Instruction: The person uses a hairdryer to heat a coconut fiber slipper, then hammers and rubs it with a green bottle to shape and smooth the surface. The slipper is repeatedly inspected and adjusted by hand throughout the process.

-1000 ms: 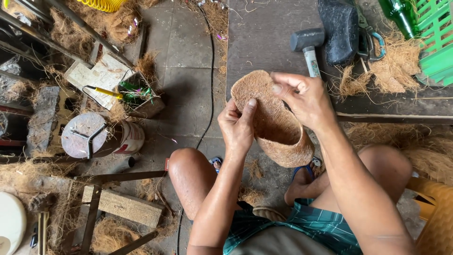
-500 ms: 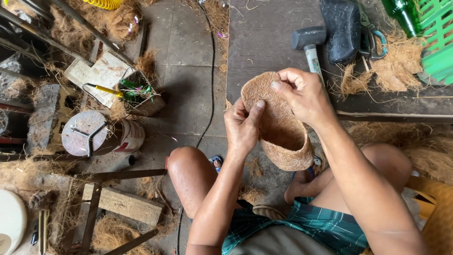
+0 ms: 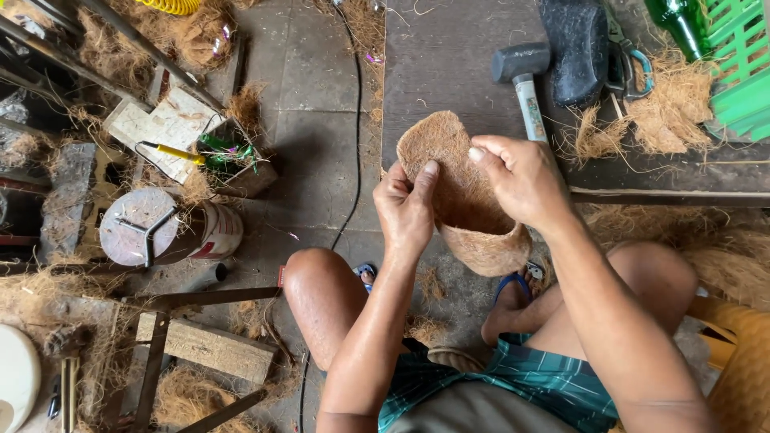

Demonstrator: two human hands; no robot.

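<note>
We count two bare hands, left hand (image 3: 405, 210) and right hand (image 3: 521, 178), on one brown coir-fibre pot (image 3: 465, 200). We see one black-headed rubber mallet (image 3: 521, 76), one green glass bottle (image 3: 680, 24), one green plastic crate (image 3: 742, 72), one pair of blue-handled scissors (image 3: 630, 60), one round metal can (image 3: 160, 228) and one black cable (image 3: 353, 152).

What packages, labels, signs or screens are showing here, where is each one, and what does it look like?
Round can: lying on the floor at left beside a metal disc, white with a red patch.
Hammer handle label: on the board above the right hand, narrow, pale with small print.
Green bottle: top right, no label visible.
No signs or screens.
</note>
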